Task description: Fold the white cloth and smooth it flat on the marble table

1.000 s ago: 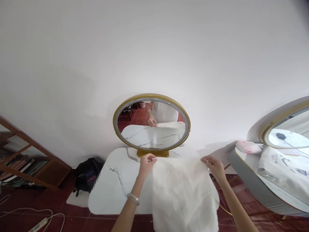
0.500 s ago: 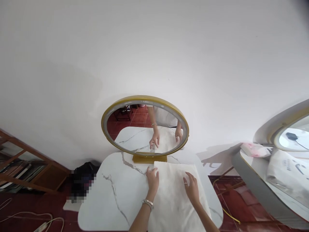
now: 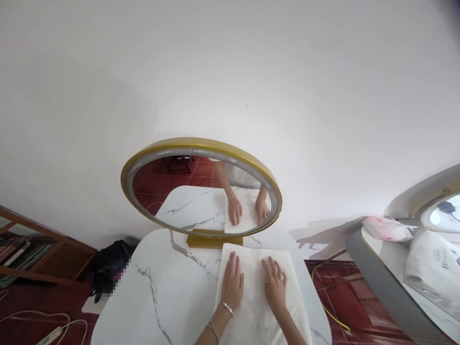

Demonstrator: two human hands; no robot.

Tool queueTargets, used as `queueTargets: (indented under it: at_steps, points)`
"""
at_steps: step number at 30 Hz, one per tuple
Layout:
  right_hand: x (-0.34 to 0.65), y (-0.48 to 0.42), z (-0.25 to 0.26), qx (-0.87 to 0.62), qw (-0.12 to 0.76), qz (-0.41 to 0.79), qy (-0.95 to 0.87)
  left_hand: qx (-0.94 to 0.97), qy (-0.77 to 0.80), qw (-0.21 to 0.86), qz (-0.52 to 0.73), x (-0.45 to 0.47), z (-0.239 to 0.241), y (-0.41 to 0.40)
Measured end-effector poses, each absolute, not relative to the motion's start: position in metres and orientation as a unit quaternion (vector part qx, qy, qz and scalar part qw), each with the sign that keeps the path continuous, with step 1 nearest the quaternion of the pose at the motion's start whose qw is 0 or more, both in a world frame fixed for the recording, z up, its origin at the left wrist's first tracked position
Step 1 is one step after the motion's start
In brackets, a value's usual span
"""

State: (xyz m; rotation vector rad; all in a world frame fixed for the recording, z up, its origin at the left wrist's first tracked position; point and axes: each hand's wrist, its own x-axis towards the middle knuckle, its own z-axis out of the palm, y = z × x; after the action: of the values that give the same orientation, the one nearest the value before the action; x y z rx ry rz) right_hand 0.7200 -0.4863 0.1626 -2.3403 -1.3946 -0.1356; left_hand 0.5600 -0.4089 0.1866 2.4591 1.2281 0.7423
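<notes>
A white cloth (image 3: 257, 292) with a zigzag-cut far edge lies on the right half of the marble-patterned table (image 3: 125, 297). Flat on its left side rests my left hand (image 3: 233, 282), fingers stretched forward, a bracelet at the wrist. My right hand (image 3: 276, 282) lies on the cloth's right side with its fingers spread a little. Neither hand grips anything. Just beyond the cloth stands a gold-framed oval mirror (image 3: 201, 191) on a gold base (image 3: 204, 239), reflecting both hands and the cloth.
To the right, another table (image 3: 381, 268) carries a tissue pack (image 3: 388, 227), a white printed bag or cloth (image 3: 434, 263) and a second mirror (image 3: 445, 211). At left are a wooden shelf (image 3: 72, 258) with books, a black bag (image 3: 111, 263) and a power strip (image 3: 50, 335) with cables on the red floor.
Both hands have gone from bent fingers to lying flat on the cloth; the left moved inward from its left edge. The cloth's far left corner now lies flatter. The view has shifted slightly.
</notes>
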Motion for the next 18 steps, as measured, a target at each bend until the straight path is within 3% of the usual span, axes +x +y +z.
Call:
queueTargets:
  at_steps: [6, 12, 18]
  points:
    - [0.727, -0.473, 0.165, -0.815, 0.187, -0.08, -0.543, 0.88, 0.425, 0.056, 0.207, 0.578, 0.18, -0.397]
    - [0.74, -0.461, 0.182, -0.802, 0.169, -0.058, -0.569, 0.873, 0.448, 0.049, 0.188, 0.59, 0.188, -0.387]
    - [0.751, -0.44, 0.192, -0.68, 0.147, -0.018, -0.718, 0.859, 0.47, 0.042, 0.199, 0.601, 0.183, -0.366]
